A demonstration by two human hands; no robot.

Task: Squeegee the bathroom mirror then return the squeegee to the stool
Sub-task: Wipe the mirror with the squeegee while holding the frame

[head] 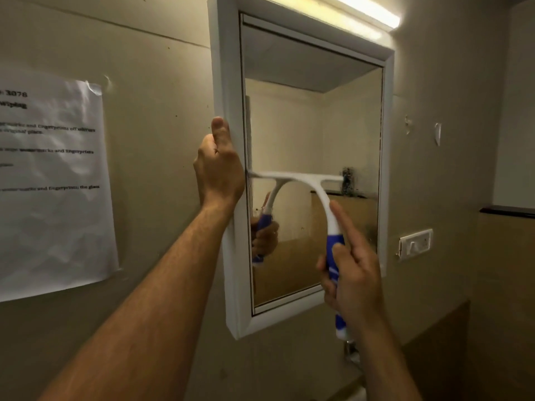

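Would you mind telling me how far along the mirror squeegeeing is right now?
Midway, it seems. The right hand grips the squeegee, its blade against the mirror about halfway down, while the left hand steadies the frame. Whether the upper glass is already clean is hard to tell. The lower glass remains, and returning the squeegee to the stool, which is out of view.

The printed white paper sheet (52, 180) at nine o'clock is cut off by the left edge, its text too blurred to read, while the right hand (351, 273) hides the middle of the blue-and-white plastic squeegee (301, 180) handle at five o'clock.
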